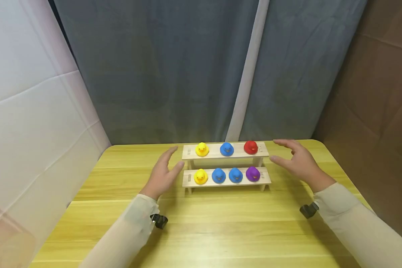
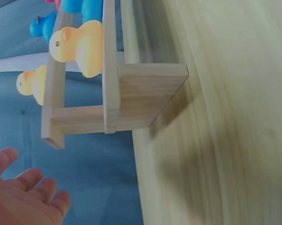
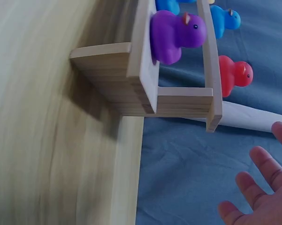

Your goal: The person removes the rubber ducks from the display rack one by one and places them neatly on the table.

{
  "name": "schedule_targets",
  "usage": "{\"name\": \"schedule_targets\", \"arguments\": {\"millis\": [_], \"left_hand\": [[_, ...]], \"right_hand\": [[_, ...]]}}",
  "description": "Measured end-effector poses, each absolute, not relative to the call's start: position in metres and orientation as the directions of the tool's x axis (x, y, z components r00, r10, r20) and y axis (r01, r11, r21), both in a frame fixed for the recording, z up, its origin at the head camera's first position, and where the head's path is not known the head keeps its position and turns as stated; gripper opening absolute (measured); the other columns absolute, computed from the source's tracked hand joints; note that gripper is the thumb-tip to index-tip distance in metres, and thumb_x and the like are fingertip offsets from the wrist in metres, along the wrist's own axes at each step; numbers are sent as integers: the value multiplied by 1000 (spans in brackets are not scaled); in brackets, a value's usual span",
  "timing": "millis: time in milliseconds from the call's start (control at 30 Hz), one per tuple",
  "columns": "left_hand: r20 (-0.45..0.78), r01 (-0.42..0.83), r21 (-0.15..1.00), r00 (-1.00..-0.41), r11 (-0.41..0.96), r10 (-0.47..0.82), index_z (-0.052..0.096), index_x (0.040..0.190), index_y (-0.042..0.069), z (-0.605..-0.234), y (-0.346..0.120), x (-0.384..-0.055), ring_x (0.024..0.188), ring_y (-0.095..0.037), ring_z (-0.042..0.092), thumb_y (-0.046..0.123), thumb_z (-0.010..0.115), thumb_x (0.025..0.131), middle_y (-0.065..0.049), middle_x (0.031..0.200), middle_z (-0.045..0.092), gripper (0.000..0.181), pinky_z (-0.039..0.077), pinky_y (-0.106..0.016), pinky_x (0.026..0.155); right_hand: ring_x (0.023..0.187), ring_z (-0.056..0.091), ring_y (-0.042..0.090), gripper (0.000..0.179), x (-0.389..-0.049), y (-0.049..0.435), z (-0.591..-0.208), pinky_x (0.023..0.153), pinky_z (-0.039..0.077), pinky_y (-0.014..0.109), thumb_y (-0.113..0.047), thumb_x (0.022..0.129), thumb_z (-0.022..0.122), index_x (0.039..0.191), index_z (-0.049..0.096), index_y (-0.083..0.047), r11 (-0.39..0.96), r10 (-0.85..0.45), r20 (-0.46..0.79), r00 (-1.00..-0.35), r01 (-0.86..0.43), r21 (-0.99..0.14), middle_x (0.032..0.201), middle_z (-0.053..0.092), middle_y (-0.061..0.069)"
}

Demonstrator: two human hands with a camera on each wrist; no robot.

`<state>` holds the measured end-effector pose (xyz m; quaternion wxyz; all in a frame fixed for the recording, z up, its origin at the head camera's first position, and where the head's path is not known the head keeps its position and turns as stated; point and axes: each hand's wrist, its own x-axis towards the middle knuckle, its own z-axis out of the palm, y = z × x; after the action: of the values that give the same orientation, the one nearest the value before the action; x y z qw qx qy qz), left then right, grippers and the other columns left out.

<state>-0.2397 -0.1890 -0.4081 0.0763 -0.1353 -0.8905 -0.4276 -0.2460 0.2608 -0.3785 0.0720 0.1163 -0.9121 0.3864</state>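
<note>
A small two-tier wooden stand holds toy ducks in two rows. On its higher back shelf (image 1: 214, 150) sit a yellow duck (image 1: 202, 149), a blue duck (image 1: 226, 149) and a red duck (image 1: 251, 147). The lower front shelf (image 1: 190, 181) carries another yellow duck (image 1: 200, 176), two blue ducks (image 1: 227, 175) and a purple duck (image 3: 171, 36) at its right end. My left hand (image 1: 162, 175) hovers off the stand's left side, fingers spread and holding nothing. Off the right side, my right hand (image 1: 299, 162) is likewise spread, its palm turned toward the stand.
Under the stand lies a light wood-grain table (image 1: 214, 227). Grey-blue curtain (image 1: 154, 74) hangs behind it, crossed by a pale strip (image 1: 246, 78). White cloth (image 1: 30, 104) borders the left, brown cloth (image 1: 378, 108) the right. Each wrist wears a small black camera (image 1: 159, 221).
</note>
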Motion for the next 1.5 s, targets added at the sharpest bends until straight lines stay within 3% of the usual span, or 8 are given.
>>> {"name": "schedule_targets", "arguments": {"millis": [467,700,1133,1500], "left_hand": [[137,166,879,-986,447,96,31,166,14,-426,-163,-269,159,-40,24,37,45,113,-13,173,27,59,22,-56,129],[110,120,919,-993,375,48,34,165,17,-431,-150,-278,161,-29,24,35,44,114,-6,173,31,55,20,-48,130],[79,63,938,-996,341,-35,34,165,30,-442,-139,-287,161,-27,24,44,41,113,-1,173,29,54,19,-53,130],[115,98,936,-993,339,-29,38,164,31,-449,-138,-292,160,-28,25,43,44,113,0,172,32,52,20,-54,130]], "right_hand": [[149,41,41,65,-262,247,-377,121,31,65,-39,99,75,152,54,-9,611,-124,206,-971,-238,-755,157,49,19],[149,40,41,64,-267,241,-378,122,31,65,-38,99,74,152,54,-9,595,-130,210,-969,-246,-765,158,48,19],[149,41,41,64,-282,234,-382,121,31,66,-40,98,76,151,57,-10,606,-151,232,-961,-275,-747,156,52,18],[152,36,42,60,-289,229,-380,122,27,69,-39,98,76,149,59,-13,615,-188,163,-968,-246,-749,159,49,17]]}}
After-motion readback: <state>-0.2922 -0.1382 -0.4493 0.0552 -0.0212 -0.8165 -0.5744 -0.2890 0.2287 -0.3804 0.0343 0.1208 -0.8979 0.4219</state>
